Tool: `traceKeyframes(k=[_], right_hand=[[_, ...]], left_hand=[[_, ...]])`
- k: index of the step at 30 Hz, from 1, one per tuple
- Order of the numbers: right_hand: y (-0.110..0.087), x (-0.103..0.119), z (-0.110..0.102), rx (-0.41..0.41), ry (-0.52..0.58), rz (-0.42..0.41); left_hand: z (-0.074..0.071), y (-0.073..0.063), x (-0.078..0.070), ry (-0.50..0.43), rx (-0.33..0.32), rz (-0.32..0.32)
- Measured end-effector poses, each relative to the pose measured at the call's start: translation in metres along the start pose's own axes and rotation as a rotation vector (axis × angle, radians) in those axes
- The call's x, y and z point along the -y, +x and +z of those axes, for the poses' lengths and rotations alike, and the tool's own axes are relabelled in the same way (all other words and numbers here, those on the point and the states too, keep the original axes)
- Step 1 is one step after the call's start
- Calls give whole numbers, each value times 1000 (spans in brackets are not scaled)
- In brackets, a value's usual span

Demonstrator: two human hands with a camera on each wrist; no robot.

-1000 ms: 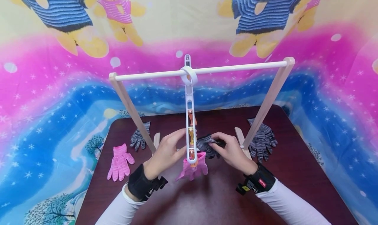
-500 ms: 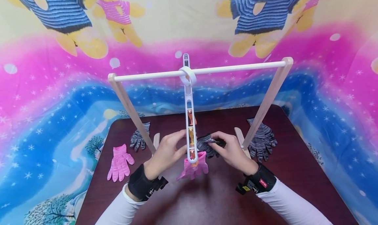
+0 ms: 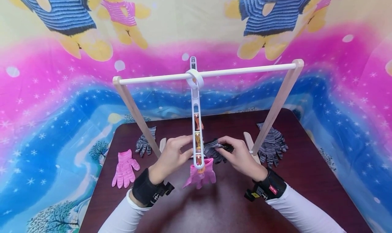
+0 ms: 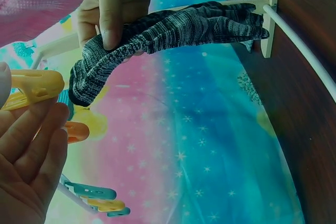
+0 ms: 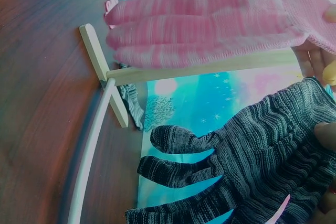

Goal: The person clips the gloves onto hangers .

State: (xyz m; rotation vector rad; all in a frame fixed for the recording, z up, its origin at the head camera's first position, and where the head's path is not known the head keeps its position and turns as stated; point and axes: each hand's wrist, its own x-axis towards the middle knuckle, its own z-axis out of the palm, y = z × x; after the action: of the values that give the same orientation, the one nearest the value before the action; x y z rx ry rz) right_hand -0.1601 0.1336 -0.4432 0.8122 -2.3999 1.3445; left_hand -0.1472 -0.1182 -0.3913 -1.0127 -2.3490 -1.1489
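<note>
My left hand (image 3: 171, 158) is behind the front half of a white clip hanger (image 3: 195, 95); in the left wrist view its thumb and fingers pinch a yellow clothespin (image 4: 39, 85). With thumb and fingers, my right hand (image 3: 240, 156) holds a dark grey striped knit glove (image 5: 268, 145) by its cuff. The glove's fingers hang down, and its cuff is near the yellow clothespin, apart from it in the left wrist view. A pink knit glove (image 3: 203, 177) hangs from the hanger's near end, under an orange clothespin (image 3: 200, 170).
The hanger's ring loops over a white rod (image 3: 245, 70) on wooden posts (image 3: 277, 107). On the dark table (image 3: 196, 212) lie another pink glove (image 3: 125, 170) and a small grey glove (image 3: 144, 143) at left, and a grey glove (image 3: 272, 144) at right, behind the post.
My left hand has shifted very slightly down. My right hand and the grey glove stay nearly in place, and the hanger sways only a little.
</note>
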Motion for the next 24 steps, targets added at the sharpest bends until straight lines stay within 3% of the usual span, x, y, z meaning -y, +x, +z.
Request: traceKeyframes(k=[24], right_hand=[[1,3,1,48,59,0]], left_hand=[[0,3,1,-45,-29,14]])
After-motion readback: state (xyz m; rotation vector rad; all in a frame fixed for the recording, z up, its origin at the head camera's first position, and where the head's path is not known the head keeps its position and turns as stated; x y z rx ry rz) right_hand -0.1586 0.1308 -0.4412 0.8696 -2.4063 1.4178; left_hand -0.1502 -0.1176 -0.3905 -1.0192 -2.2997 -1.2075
